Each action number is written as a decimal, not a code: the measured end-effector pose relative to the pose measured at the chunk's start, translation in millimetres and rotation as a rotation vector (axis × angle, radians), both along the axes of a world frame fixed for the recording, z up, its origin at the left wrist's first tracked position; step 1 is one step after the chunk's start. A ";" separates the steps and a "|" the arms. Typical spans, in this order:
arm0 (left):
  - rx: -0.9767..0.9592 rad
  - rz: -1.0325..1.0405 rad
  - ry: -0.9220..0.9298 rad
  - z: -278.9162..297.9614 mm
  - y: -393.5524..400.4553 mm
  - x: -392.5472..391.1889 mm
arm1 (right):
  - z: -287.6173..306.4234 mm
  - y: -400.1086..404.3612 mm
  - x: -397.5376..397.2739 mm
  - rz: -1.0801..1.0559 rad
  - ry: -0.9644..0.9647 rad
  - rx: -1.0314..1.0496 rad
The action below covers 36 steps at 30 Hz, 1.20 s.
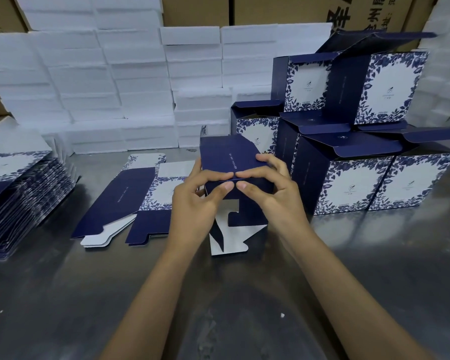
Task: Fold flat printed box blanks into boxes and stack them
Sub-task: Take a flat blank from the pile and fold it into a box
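Scuffed grey metal tabletop (pixel 63 294) fills the foreground. Above it, the left hand (pixel 198 193) and right hand (pixel 268 188) pinch a half-folded navy printed box (pixel 229 157), thumbs meeting at its near edge, bottom flaps hanging loose. Flat navy-and-floral blanks (pixel 130 198) lie left; a fanned blank stack (pixel 18 193) lies farther left. Finished floral boxes (pixel 361 183) are stacked right, before white foam blocks (pixel 102 87).

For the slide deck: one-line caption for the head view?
Both hands, left hand and right hand, grip a half-folded navy cardboard box over a metal table.
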<state>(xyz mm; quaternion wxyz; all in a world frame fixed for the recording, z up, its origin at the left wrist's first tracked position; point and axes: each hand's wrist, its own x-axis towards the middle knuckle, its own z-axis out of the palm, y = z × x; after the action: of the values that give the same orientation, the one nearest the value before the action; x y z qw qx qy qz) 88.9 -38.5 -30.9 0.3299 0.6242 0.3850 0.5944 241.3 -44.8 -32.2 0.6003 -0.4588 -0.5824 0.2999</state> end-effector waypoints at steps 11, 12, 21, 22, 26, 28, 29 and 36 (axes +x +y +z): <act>-0.084 0.005 -0.025 6.8 -5.5 -0.9 | 5.7 0.7 13.3 0.026 -0.091 0.012; -0.091 -0.011 -0.028 7.5 -5.5 -1.7 | 5.5 0.8 14.6 0.037 -0.093 0.009; -0.059 0.059 -0.014 4.9 -4.9 -2.9 | 3.1 4.6 23.9 0.086 -0.071 -0.016; -0.047 0.074 -0.004 4.7 -4.2 -3.2 | 3.2 4.6 24.3 0.093 -0.034 -0.039; -0.025 0.254 -0.048 7.1 -0.1 -12.3 | 1.9 7.0 25.9 0.003 0.127 -0.237; -0.061 0.331 -0.111 7.7 1.9 -16.9 | -1.2 9.6 25.6 -0.009 0.147 -0.391; -0.079 0.371 -0.127 7.8 2.4 -18.2 | -2.8 10.8 23.2 0.030 0.176 -0.454; -0.491 0.382 -0.078 -3.9 4.2 -6.3 | -1.4 2.9 4.7 0.211 0.135 -0.348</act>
<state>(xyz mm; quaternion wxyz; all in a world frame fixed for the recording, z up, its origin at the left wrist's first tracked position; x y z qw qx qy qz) 82.6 -34.2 -34.8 0.3676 0.4189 0.6145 0.5584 246.0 -41.9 -33.6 0.5149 -0.4708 -0.5252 0.4872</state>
